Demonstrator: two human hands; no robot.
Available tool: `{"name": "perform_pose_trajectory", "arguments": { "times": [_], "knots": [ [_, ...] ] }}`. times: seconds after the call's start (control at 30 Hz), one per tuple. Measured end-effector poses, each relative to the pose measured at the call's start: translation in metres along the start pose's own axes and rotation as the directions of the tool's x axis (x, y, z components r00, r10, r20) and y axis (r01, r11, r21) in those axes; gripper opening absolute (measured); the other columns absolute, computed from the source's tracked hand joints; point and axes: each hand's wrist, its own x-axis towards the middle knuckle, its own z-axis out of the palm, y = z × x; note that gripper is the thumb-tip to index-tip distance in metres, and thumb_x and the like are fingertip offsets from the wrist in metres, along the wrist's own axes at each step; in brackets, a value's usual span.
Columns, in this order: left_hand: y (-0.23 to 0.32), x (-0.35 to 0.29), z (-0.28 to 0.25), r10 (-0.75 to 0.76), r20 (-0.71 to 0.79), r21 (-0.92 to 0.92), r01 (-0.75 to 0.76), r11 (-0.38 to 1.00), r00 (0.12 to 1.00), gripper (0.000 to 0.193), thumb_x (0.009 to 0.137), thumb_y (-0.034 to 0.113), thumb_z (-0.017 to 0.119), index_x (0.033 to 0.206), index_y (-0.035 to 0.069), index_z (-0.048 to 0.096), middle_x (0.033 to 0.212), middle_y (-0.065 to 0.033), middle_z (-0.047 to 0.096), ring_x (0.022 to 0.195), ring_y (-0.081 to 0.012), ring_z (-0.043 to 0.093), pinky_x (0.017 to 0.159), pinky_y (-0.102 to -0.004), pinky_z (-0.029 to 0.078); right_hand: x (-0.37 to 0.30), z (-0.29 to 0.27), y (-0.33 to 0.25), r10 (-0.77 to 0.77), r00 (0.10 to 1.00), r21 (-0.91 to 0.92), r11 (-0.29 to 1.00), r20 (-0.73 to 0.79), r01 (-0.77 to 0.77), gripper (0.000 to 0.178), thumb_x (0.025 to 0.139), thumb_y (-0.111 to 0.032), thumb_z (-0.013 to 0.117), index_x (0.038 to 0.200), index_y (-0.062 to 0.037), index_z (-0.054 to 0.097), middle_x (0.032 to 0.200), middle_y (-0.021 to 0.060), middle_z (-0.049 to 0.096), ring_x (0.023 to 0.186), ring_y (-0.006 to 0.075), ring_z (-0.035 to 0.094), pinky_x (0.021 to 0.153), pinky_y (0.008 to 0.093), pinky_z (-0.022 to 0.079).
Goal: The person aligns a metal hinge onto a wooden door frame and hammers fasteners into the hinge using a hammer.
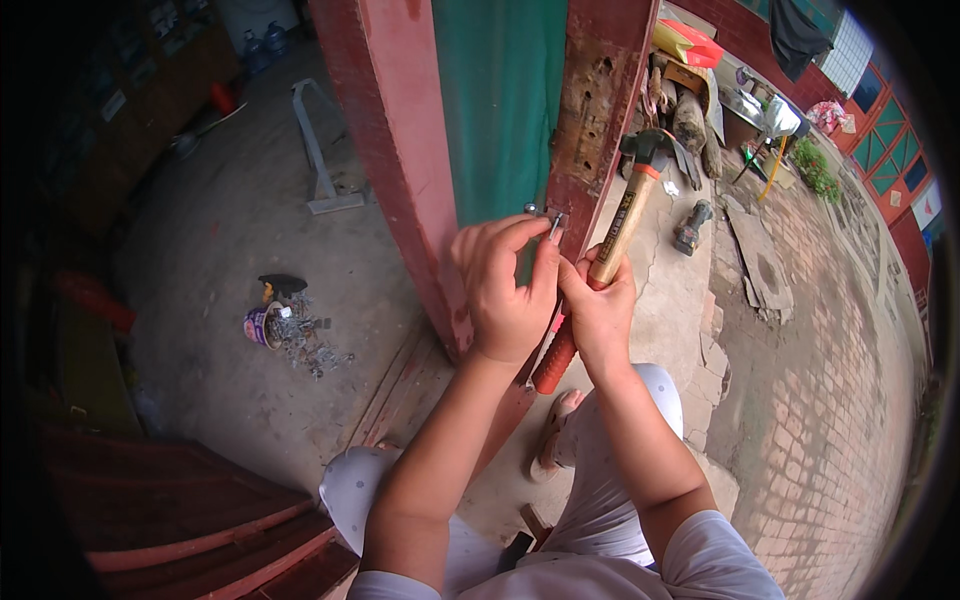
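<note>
At the red frame (pixel 577 197), my left hand (pixel 510 290) pinches a small metal piece (pixel 557 226), seemingly not yet fixed; my right hand (pixel 606 312) grips a hammer (pixel 624 222).

There are two hands (pixel 510 300), one held hammer (pixel 622 222), two blue jugs (pixel 275 39).

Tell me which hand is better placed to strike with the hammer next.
Likely the right hand: it grips the hammer, while the left hand seems to pinch a small metal piece at the red post.
</note>
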Motion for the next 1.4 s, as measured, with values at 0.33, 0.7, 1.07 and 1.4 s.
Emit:
{"name": "perform_pose_trajectory", "arguments": {
  "times": [0.33,0.7,1.07,1.4],
  "knots": [
    [-0.001,0.002,-0.003,0.027,0.041,0.065,-0.029,0.997,0.999,0.020,0.075,0.004,0.071,0.093,0.011,0.065,0.087,-0.0018,0.062,0.082,-0.0227,0.057,0.079,-0.0364,0.037,-0.001,0.001,-0.002,0.002,1.000,0.012,1.000,0.011,-0.002,0.034,0.075,-0.012,0.076,0.088,-0.0047,0.046,0.070,-0.0029,0.048,0.059,0.0048,0.046,0.050,0.0201,0.038],
    [-0.009,0.001,-0.003,-0.024,0.027,-0.024,0.024,0.999,0.999,0.018,0.073,0.005,0.072,0.090,0.011,0.069,0.084,-0.0026,0.059,0.079,-0.0227,0.055,0.076,-0.0365,0.038,-0.003,0.003,-0.005,-0.036,0.999,-0.001,0.999,0.015,0.036,0.032,0.077,-0.011,0.075,0.089,-0.0051,0.046,0.067,-0.0036,0.047,0.054,0.0044,0.045,0.047,0.0199,0.037],
    [-0.008,0.006,-0.005,0.025,-0.007,0.012,-0.025,1.000,1.000,0.017,0.070,0.008,0.074,0.086,0.014,0.070,0.078,-0.0001,0.055,0.077,-0.0208,0.052,0.079,-0.0371,0.035,-0.014,-0.019,-0.012,-0.045,0.993,0.170,0.985,0.113,0.025,0.031,0.099,-0.036,0.048,0.097,-0.0049,0.046,0.069,0.0019,0.047,0.050,0.0103,0.046,0.043,0.0240,0.039],
    [-0.010,0.007,-0.008,0.021,-0.002,0.011,-0.021,1.000,1.000,0.018,0.068,0.008,0.075,0.083,0.016,0.070,0.077,0.0008,0.052,0.075,-0.0198,0.050,0.077,-0.0363,0.034,-0.058,-0.123,-0.069,-0.252,0.669,-0.572,0.365,0.699,0.735,0.030,0.086,-0.029,0.063,0.096,-0.0029,0.054,0.058,0.0084,0.054,0.048,0.0281,0.055,0.048,0.0356,0.043]
  ]
}}
